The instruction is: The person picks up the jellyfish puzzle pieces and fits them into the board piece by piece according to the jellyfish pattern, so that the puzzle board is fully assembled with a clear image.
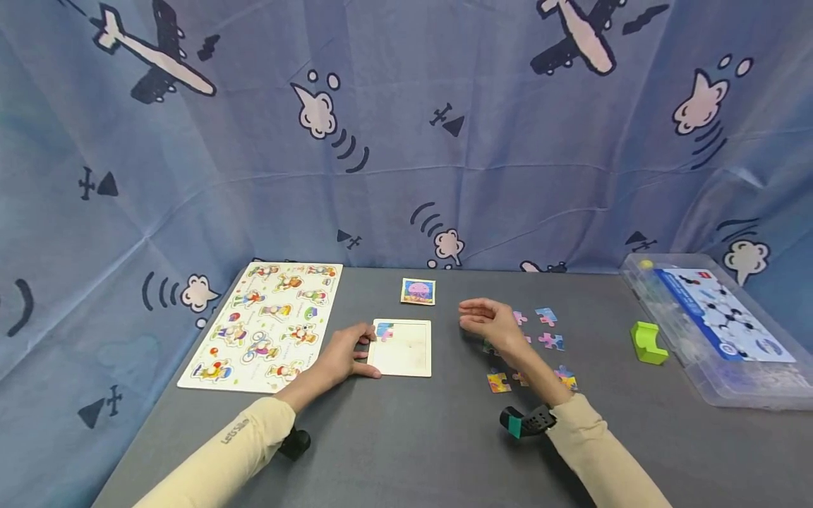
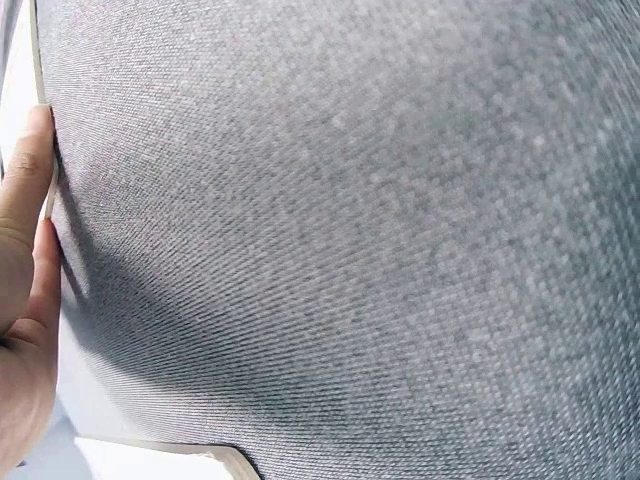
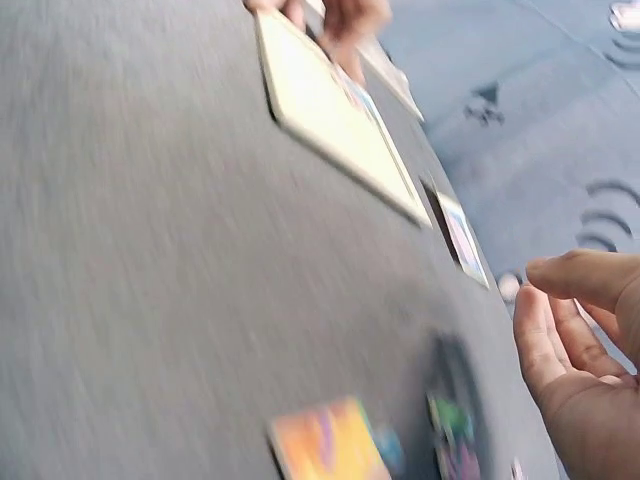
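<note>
A small cream puzzle tray (image 1: 401,360) lies on the grey table, with a joined bit of picture (image 1: 384,331) in its upper left corner. My left hand (image 1: 346,354) grips the tray's left side, thumb at the lower corner and bent fingers higher up. In the left wrist view, two fingertips meet the tray's pale edge. My right hand (image 1: 494,326) hovers right of the tray, over loose jigsaw pieces (image 1: 551,341), its fingers loosely bent and nothing visible between them. An orange-yellow piece (image 3: 330,440) appears blurred below the hand in the right wrist view.
A large white board of cartoon figures (image 1: 267,328) lies at the left. Behind the tray is a small pink-and-blue picture square (image 1: 418,291). On the right stand a lime-green curved block (image 1: 648,343) and a clear plastic case (image 1: 718,381). A blue printed curtain (image 1: 394,155) hangs behind.
</note>
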